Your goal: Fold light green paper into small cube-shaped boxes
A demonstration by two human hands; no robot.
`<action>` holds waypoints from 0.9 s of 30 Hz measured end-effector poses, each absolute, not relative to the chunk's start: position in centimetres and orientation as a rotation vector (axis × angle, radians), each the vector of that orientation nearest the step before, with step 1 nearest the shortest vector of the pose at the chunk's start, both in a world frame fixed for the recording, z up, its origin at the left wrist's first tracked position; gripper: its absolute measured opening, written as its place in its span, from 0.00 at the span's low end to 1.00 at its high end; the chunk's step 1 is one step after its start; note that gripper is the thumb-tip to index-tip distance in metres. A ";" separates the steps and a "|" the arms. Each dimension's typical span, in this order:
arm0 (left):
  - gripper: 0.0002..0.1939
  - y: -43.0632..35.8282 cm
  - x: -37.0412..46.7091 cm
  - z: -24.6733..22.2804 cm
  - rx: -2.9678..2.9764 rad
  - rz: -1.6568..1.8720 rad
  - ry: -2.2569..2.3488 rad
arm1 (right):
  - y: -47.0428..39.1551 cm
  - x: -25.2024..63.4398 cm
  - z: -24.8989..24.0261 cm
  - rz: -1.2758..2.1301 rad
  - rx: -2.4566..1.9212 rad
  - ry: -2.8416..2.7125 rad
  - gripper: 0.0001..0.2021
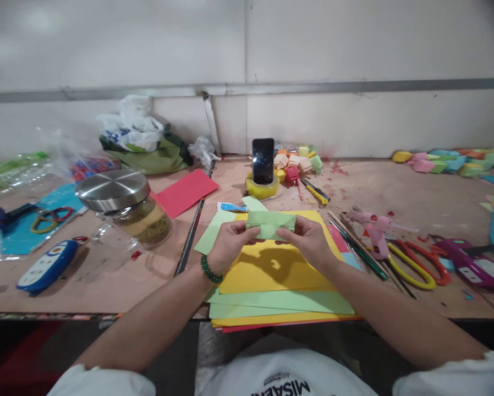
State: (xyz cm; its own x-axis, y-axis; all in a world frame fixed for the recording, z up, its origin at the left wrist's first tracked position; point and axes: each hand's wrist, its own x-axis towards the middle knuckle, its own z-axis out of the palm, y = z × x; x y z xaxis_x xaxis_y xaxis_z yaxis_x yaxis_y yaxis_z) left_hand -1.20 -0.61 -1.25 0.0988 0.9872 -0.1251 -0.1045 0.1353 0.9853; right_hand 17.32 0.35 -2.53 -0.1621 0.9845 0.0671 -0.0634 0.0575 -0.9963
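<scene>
A folded strip of light green paper (270, 220) is held level between both hands, above a stack of coloured sheets. My left hand (232, 242) pinches its left end, thumb in front and the other fingers behind. At the right end my right hand (308, 239) grips it the same way. Creases run along the strip, and a flap shows at its lower edge. Under the hands lies a yellow sheet (272, 278), with light green sheets (280, 303) beneath it. Another green piece (212, 234) lies by the left hand.
A phone (263, 160) stands in a yellow tape roll (262, 190). Behind are folded paper shapes (298, 163). Left are a glass jar (137, 214), red paper (188, 192) and a blue-white power strip (49, 267). Right are a pink glue gun (374, 228), scissors (412, 267) and a cutter (316, 192).
</scene>
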 end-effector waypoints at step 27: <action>0.29 -0.3 -1.9 -1.0 1.091 0.928 1.086 | 0.5 17.3 -2.7 1.324 -1.010 -1.362 0.21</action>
State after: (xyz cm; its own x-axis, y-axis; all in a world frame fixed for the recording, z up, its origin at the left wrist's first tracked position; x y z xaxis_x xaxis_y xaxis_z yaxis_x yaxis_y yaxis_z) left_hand -1.93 -0.26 -1.05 0.2265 0.9521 -0.2055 -0.0539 0.2229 0.9734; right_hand 17.29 0.46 -2.67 -0.2070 0.9749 0.0823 -0.0549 0.0724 -0.9959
